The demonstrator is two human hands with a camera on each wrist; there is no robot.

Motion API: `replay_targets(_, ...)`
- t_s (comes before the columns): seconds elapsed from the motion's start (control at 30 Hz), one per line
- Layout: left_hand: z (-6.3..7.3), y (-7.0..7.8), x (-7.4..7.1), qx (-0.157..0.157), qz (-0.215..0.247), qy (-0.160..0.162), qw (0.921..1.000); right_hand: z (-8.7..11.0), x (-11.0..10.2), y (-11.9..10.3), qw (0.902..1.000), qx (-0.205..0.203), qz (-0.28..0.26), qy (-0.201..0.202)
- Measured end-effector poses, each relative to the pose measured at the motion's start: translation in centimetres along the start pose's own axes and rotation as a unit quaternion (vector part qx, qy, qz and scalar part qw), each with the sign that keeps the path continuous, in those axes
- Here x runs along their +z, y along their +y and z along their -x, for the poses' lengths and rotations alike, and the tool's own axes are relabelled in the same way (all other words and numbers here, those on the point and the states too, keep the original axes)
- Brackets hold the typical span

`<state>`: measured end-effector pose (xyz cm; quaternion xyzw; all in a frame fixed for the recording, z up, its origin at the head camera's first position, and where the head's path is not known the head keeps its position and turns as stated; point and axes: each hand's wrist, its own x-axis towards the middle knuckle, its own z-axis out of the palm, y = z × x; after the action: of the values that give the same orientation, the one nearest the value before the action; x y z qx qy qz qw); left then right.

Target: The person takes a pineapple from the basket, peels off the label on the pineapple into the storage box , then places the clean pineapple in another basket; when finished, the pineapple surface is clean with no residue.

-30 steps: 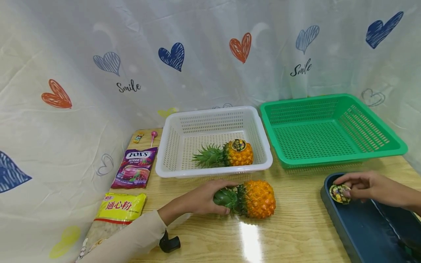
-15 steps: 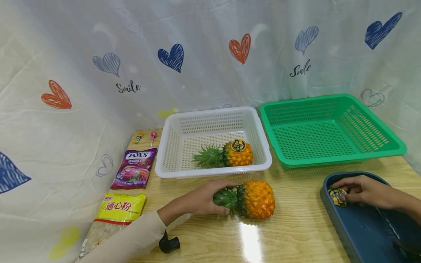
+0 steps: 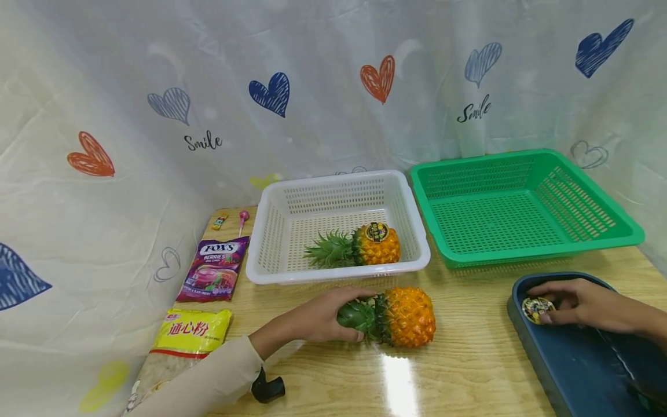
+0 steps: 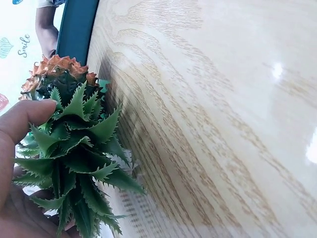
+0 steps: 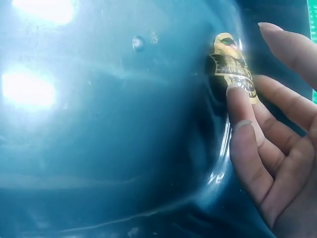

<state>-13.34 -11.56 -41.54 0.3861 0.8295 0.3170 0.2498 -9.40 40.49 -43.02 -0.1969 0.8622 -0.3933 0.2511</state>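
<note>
"What has the left hand (image 3: 325, 315) got?"

"The spiky green crown (image 3: 359, 314) of a plump orange pineapple (image 3: 409, 317), lying on its side on the pale wood-grain tabletop (image 3: 469, 341), lower middle of the head view. Its fingers curve round the leaves; the orange body sits beyond them, to the right."

"And the right hand (image 3: 586, 303)?"

"Lower right, inside a dark blue oblong tray (image 3: 563, 365), pinching a small round label (image 3: 534, 307) with dark and gold print. In the right wrist view, one fingertip overlaps the label's lower edge while another digit stands apart above."

"Where's the label exactly?"

"At the tray's rounded upper-left corner, by the inner wall."

"Anything different from a second ago?"

"The right hand covered part of the tray's far rim then; now it sits a bit lower and that rim shows. Its fingers look more bent too. The left hand and its pineapple are practically unchanged."
</note>
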Motion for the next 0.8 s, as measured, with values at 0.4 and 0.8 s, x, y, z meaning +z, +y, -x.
replay_targets(0.4,0.0,0.1,0.1,-0.002,-0.002,0.001,1.0,0.4,0.0,-0.3,0.9996,0.02,0.018,-0.004)
replay_targets(0.8,0.0,0.1,0.1,-0.005,-0.001,0.0,1.0,1.5,-0.5,-0.3,0.9973,0.047,0.048,0.029)
